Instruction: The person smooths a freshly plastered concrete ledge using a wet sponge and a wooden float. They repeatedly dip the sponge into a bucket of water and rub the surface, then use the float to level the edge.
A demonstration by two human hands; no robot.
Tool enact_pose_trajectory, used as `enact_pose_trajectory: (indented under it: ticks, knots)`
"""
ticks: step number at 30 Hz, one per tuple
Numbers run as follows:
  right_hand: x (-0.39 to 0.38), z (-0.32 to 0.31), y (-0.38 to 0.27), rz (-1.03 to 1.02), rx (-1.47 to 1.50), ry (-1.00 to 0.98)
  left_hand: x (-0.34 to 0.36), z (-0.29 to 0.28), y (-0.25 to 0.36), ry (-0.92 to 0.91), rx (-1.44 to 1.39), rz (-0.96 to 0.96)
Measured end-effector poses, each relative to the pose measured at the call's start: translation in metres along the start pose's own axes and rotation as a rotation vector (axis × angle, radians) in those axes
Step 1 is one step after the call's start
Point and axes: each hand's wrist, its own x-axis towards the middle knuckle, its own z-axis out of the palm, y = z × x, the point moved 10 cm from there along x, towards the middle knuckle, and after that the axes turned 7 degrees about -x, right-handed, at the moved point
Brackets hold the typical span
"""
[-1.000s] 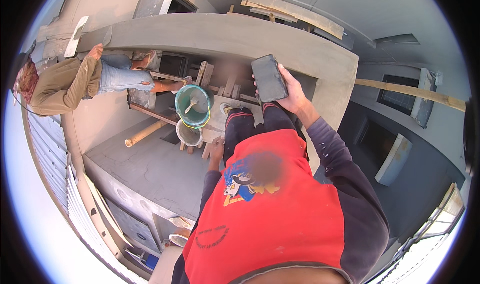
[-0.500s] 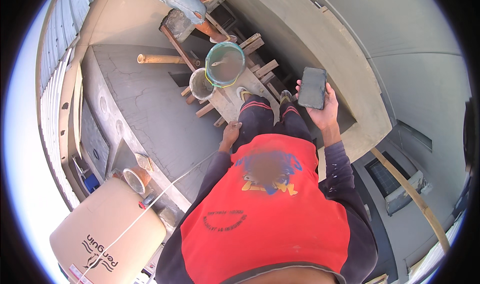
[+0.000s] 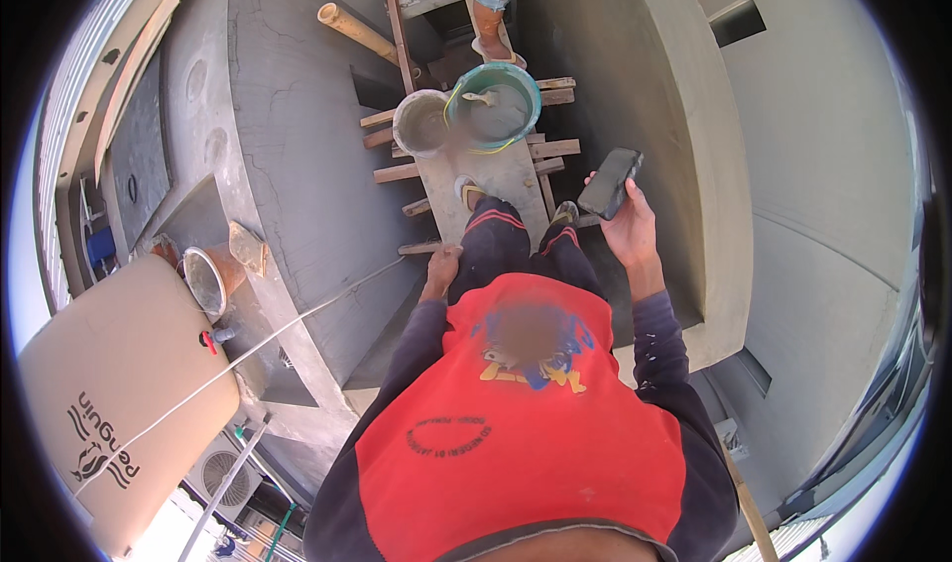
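Observation:
My right hand (image 3: pixel 632 235) is raised in front of me and grips a dark phone (image 3: pixel 609 181), screen tilted up. My left hand (image 3: pixel 440 265) hangs by my left thigh with loose fingers and nothing in it, close to the end of a wooden plank (image 3: pixel 424 248). I stand in a red shirt and dark trousers on a plank platform (image 3: pixel 496 177). Just ahead of my feet a green bucket (image 3: pixel 495 107) holds grey mortar and a trowel, with a whitish bucket (image 3: pixel 420 124) touching its left side.
Another person's legs (image 3: pixel 490 12) stand beyond the buckets at the top. A bamboo pole (image 3: pixel 355 31) lies on the grey concrete slab (image 3: pixel 288 166) to my left. A beige tank (image 3: pixel 104 384), a metal bowl (image 3: pixel 203 281) and a white cord (image 3: pixel 297 319) are lower left. A concrete wall (image 3: pixel 684 146) rises on the right.
The view has swung, so the buckets and the other person have shifted toward the top. My right hand keeps the phone; my left hand stays by my thigh.

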Motion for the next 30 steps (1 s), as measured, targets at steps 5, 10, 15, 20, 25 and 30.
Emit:
enact_pose_trajectory:
  ticks: [5,10,15,20,25,30]
  knots:
    - [0.059,0.071,0.041,0.050,-0.099,-0.036,0.025,-0.049,-0.046,0.043,-0.184,-0.127]
    - [0.104,0.138,0.094,0.229,-0.194,-0.012,0.038,-0.107,-0.054,0.143,-0.326,-0.234]
    - [0.168,0.143,0.128,0.295,-0.641,0.022,0.053,-0.146,-0.071,0.254,-0.321,-0.161]
    - [0.265,0.081,0.156,0.083,-1.668,-0.037,0.028,-0.112,-0.062,0.155,-0.372,-0.271]
    - [0.374,-0.038,0.233,0.316,-2.362,-0.194,0.012,-0.024,-0.039,-0.077,-0.177,-0.493]
    - [0.523,-0.074,0.351,-0.083,-2.463,-0.534,0.090,0.021,-0.011,-0.036,0.184,-0.592]
